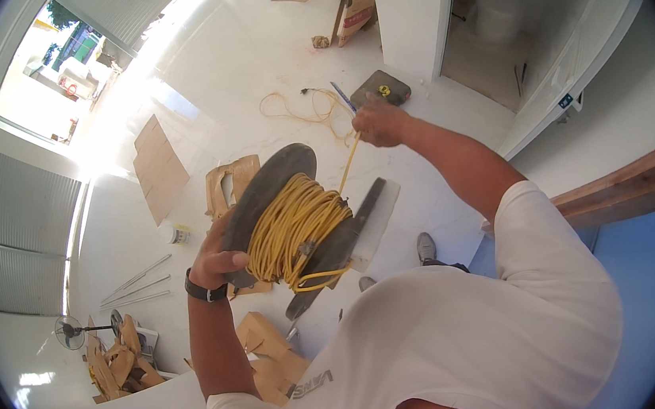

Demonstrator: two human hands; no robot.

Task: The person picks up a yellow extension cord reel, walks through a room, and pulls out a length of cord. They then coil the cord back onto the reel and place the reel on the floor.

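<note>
Yellow cable [291,223] is wound in many turns on a large black reel [303,157], held tilted in front of my body. My left hand [217,257] grips the reel's left flange, its thumb on the inner side. Farther forward and to the right, my right hand [379,122] is closed around the cable. A straight length runs from there down to the reel. Loose yellow cable with a dark plug end [305,92] lies in loops on the floor beyond. A thin blue stick-like thing [342,96] shows beside my right hand; whether I hold it, I cannot tell.
A dark case [395,85] with a small yellow item on it lies beyond my right hand. Cardboard pieces [158,168] are spread at left. A fan [71,334] and a cardboard heap [121,366] stand lower left. A wooden rail [621,188] and a bathroom doorway are at right.
</note>
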